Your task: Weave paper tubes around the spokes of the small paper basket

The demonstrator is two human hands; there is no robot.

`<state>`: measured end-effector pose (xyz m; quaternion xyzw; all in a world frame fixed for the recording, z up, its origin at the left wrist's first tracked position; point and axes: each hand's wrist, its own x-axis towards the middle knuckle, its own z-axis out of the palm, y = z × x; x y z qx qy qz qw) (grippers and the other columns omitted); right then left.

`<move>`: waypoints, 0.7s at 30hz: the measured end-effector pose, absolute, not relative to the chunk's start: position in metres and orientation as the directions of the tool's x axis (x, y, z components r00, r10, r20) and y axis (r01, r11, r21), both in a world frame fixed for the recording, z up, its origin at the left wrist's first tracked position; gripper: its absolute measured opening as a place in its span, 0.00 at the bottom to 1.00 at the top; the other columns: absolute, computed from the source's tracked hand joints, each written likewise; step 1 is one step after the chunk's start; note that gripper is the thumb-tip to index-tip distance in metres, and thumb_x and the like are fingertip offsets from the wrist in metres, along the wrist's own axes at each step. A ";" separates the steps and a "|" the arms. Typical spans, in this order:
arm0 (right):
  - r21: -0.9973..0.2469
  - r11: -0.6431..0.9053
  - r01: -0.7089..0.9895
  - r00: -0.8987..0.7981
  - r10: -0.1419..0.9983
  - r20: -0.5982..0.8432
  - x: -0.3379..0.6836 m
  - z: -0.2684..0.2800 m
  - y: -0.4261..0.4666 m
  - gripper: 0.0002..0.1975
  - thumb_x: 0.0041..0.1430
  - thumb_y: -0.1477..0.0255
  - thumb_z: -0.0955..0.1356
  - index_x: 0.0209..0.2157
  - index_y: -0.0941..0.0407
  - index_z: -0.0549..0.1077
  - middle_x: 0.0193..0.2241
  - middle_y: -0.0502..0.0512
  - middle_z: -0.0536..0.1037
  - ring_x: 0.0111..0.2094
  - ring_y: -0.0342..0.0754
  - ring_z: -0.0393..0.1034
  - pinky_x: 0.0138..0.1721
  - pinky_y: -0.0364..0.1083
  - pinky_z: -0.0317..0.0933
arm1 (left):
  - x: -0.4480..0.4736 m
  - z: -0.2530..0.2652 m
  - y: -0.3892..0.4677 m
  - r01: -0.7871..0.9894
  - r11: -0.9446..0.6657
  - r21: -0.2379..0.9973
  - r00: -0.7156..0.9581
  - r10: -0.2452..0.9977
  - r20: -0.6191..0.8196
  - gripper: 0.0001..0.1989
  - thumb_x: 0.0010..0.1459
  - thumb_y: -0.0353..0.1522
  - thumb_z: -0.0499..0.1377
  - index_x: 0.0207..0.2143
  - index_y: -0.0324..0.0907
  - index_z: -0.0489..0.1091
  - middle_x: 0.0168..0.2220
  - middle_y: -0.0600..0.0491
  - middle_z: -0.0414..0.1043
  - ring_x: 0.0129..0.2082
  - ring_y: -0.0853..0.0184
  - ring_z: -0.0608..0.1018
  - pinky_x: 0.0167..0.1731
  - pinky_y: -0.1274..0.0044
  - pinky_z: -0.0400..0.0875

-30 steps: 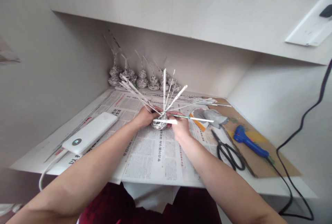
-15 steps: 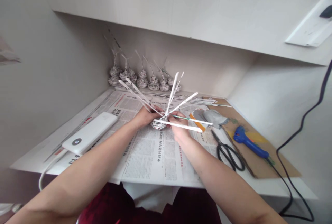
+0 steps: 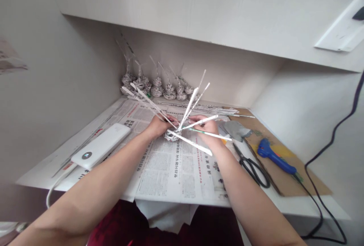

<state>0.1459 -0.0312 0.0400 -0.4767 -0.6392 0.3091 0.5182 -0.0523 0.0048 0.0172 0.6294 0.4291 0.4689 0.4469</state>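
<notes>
A small woven newspaper piece (image 3: 172, 135) with a rounded base sits low over the newspaper, and several long rolled paper strips (image 3: 190, 103) fan up and outward from it. My left hand (image 3: 159, 125) is closed on its left side, fingertips at the neck where the strips meet. Just right of the neck, my right hand (image 3: 207, 125) is closed in a pinch, apparently on a thin paper strip behind the upright ones. One white strip with a green stretch (image 3: 212, 134) crosses in front of that hand. The fingertips of both hands are partly hidden by strips.
Several finished woven gourd shapes (image 3: 157, 87) stand along the back wall. Loose paper rolls (image 3: 216, 110) lie before them. A white power bank (image 3: 101, 145) is at left; black scissors (image 3: 251, 168), a blue glue gun (image 3: 275, 156) and cardboard (image 3: 301, 183) are at right, with a hanging cable (image 3: 332, 132).
My right hand has moved right and slightly up, away from the woven base. The piece has tilted or turned a little, so its strips point differently. My left hand keeps its hold.
</notes>
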 end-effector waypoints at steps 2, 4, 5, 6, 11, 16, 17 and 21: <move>-0.949 0.254 0.186 -0.068 0.967 0.245 0.145 0.039 -0.028 0.10 0.43 0.69 0.72 0.31 0.56 0.78 0.27 0.52 0.79 0.28 0.47 0.72 0.31 0.45 0.66 | -0.052 0.017 0.004 0.148 -0.237 0.960 0.229 0.953 0.200 0.11 0.39 0.34 0.67 0.27 0.37 0.77 0.26 0.50 0.77 0.25 0.65 0.76 0.29 0.75 0.71; -0.979 0.160 0.128 -0.117 0.982 0.145 0.142 0.036 -0.027 0.12 0.41 0.68 0.73 0.30 0.57 0.77 0.24 0.52 0.78 0.25 0.45 0.71 0.26 0.43 0.64 | -0.052 0.016 0.004 0.178 -0.264 0.948 0.269 0.940 0.211 0.10 0.40 0.34 0.66 0.27 0.37 0.77 0.26 0.49 0.78 0.26 0.65 0.77 0.30 0.75 0.71; -0.984 0.131 0.121 -0.121 0.986 0.117 0.140 0.034 -0.027 0.13 0.40 0.68 0.74 0.30 0.58 0.76 0.23 0.52 0.78 0.23 0.44 0.70 0.24 0.42 0.63 | -0.052 0.016 0.004 0.189 -0.278 0.942 0.284 0.934 0.218 0.11 0.41 0.34 0.66 0.28 0.37 0.77 0.27 0.49 0.78 0.26 0.65 0.77 0.29 0.75 0.71; -0.985 0.117 0.124 -0.112 0.988 0.104 0.138 0.033 -0.028 0.13 0.39 0.68 0.74 0.30 0.58 0.75 0.23 0.51 0.77 0.21 0.43 0.69 0.23 0.42 0.62 | -0.052 0.015 0.005 0.198 -0.287 0.937 0.291 0.930 0.224 0.11 0.41 0.35 0.66 0.28 0.38 0.77 0.26 0.49 0.78 0.26 0.65 0.76 0.29 0.75 0.71; -0.962 0.154 0.227 -0.109 0.985 0.132 0.133 0.024 -0.030 0.10 0.38 0.71 0.74 0.27 0.57 0.74 0.23 0.50 0.77 0.23 0.43 0.70 0.24 0.41 0.63 | -0.052 0.016 0.004 0.237 -0.293 0.926 0.310 0.926 0.214 0.10 0.42 0.36 0.64 0.27 0.39 0.77 0.25 0.51 0.77 0.25 0.66 0.76 0.28 0.76 0.71; -0.958 0.166 0.232 -0.060 0.986 0.156 0.128 0.011 -0.029 0.08 0.41 0.72 0.72 0.28 0.56 0.75 0.21 0.49 0.76 0.23 0.44 0.71 0.25 0.42 0.64 | -0.053 0.016 0.004 0.226 -0.332 0.916 0.364 0.901 0.237 0.09 0.43 0.35 0.64 0.27 0.40 0.76 0.25 0.52 0.77 0.25 0.67 0.75 0.28 0.77 0.70; -0.959 0.163 0.233 -0.047 0.987 0.156 0.127 0.010 -0.029 0.08 0.41 0.71 0.72 0.28 0.56 0.75 0.21 0.49 0.76 0.22 0.44 0.70 0.25 0.42 0.64 | -0.053 0.016 0.005 0.222 -0.340 0.914 0.375 0.895 0.242 0.09 0.44 0.35 0.63 0.28 0.40 0.76 0.25 0.52 0.76 0.25 0.67 0.76 0.28 0.77 0.70; -0.938 0.208 0.278 0.018 0.975 0.221 0.122 0.013 -0.034 0.05 0.44 0.70 0.71 0.26 0.56 0.74 0.20 0.48 0.74 0.21 0.43 0.68 0.24 0.41 0.61 | -0.053 0.014 0.006 0.200 -0.346 0.916 0.414 0.878 0.241 0.09 0.45 0.35 0.63 0.29 0.40 0.77 0.27 0.52 0.77 0.27 0.66 0.77 0.31 0.76 0.71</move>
